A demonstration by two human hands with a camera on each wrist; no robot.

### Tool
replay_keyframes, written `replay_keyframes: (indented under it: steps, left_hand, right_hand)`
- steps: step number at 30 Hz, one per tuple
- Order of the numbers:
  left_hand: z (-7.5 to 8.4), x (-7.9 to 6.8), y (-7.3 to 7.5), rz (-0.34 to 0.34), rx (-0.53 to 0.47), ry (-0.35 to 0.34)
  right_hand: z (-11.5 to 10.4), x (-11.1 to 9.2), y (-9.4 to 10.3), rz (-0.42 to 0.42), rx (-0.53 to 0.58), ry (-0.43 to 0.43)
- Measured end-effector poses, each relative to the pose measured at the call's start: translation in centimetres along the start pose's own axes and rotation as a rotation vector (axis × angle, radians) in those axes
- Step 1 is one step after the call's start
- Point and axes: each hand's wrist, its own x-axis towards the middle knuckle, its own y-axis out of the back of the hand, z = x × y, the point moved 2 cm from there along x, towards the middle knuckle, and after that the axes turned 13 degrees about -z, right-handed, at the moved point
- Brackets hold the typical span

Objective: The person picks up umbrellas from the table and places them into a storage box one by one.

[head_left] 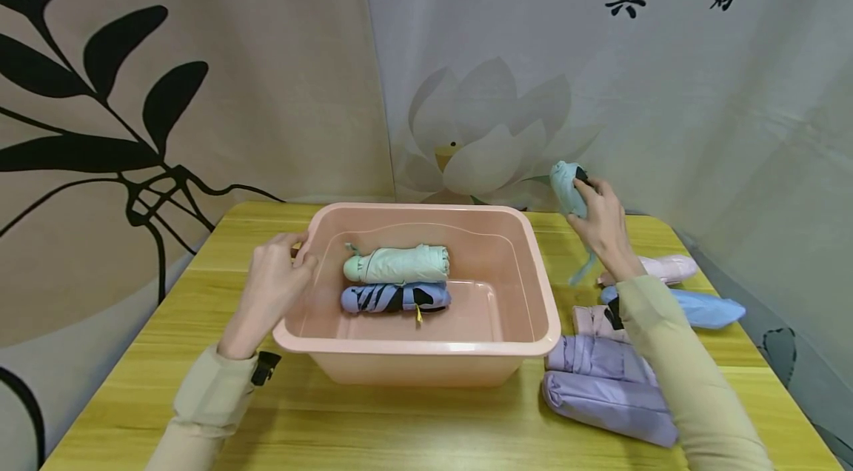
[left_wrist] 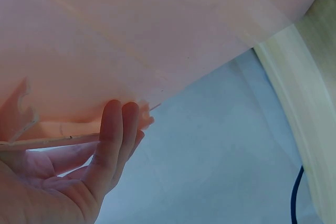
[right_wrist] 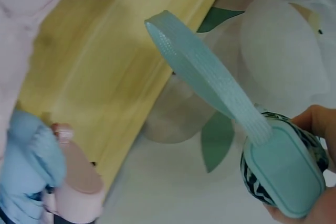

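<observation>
A pink plastic basin (head_left: 413, 346) stands on the table. My left hand (head_left: 275, 284) grips its left rim, with the fingers bent under the rim's edge in the left wrist view. Inside the basin lie two folded umbrellas side by side, one mint green (head_left: 403, 265) and one blue with black markings (head_left: 373, 298). Over the table's back right part, my right hand (head_left: 602, 223) holds a light blue folded umbrella (head_left: 566, 188) up off the surface. Its flat turquoise handle end (right_wrist: 286, 170) and wrist strap (right_wrist: 210, 72) show in the right wrist view.
Several more folded umbrellas lie at the right of the wooden table (head_left: 413, 426): a purple one (head_left: 606, 406), a lilac one (head_left: 593, 356), a pink one (head_left: 589, 321), a blue one (head_left: 706, 309) and a pale pink one (head_left: 673, 268). A printed curtain (head_left: 293, 86) hangs behind.
</observation>
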Motion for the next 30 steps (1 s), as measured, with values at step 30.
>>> replay_keyframes:
  steps: [30]
  left_hand:
    - [-0.1, 0.0, -0.1, 0.015, 0.014, -0.006]
  right_hand:
    - [-10.0, -0.5, 3.7, 0.057, -0.046, 0.321]
